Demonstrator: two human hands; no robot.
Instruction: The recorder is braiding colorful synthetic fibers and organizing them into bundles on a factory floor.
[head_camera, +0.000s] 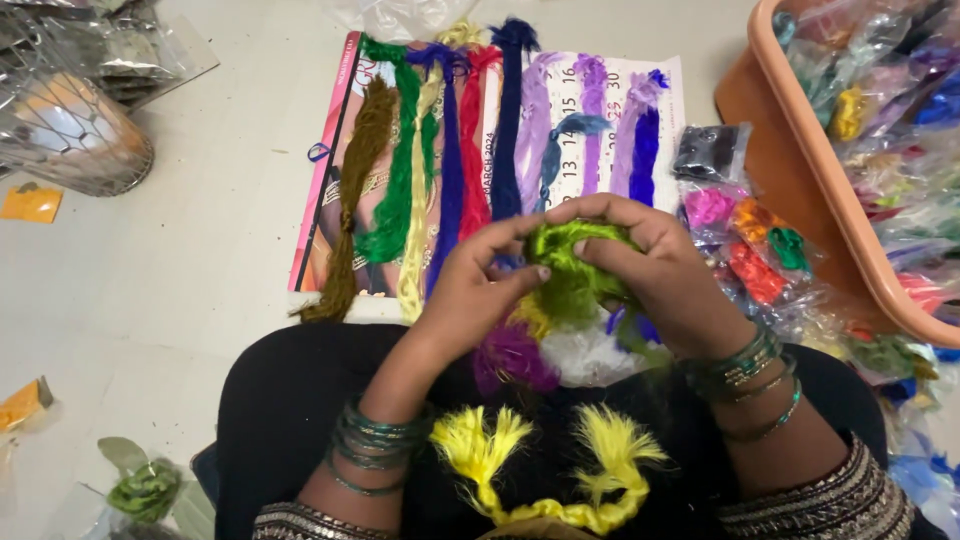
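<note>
Both my hands meet over my lap on a bunch of lime-green thread (575, 262). My left hand (478, 282) pinches its left side with thumb and fingers. My right hand (655, 265) curls over its top and right side. Under the bunch lie loose tufts of purple (512, 358), white and yellow thread. A yellow thread strand with two frayed ends (545, 470) rests on my black clothing near the bottom. Green bangles sit on both wrists.
Several coloured thread skeins (450, 150) lie side by side on a calendar sheet (620, 100) on the floor ahead. An orange tub (800, 170) of bagged threads stands at right, small packets (750, 240) beside it. A wire basket (70, 135) is at far left.
</note>
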